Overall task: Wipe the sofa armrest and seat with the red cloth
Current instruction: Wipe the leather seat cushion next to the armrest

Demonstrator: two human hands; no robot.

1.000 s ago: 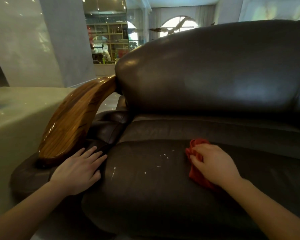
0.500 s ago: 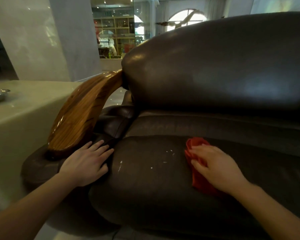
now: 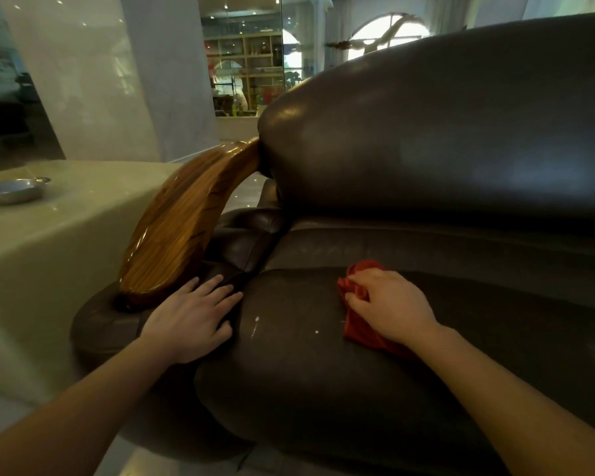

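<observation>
A dark brown leather sofa fills the view, with its seat cushion in front of me. The red cloth lies bunched on the seat, and my right hand presses on it with fingers curled over the fabric. A few small white specks dot the seat to the left of the cloth. The armrest has a glossy curved wooden top over a padded leather base. My left hand rests flat, fingers spread, where that base meets the seat.
The sofa's tall backrest rises behind the seat. Left of the armrest stands a pale glossy table with a metal dish on it. A white pillar and shelves stand farther back.
My right hand has slid the red cloth a little to the left across the seat, over some of the specks. My left hand stays planted by the armrest. My head has turned slightly left.
</observation>
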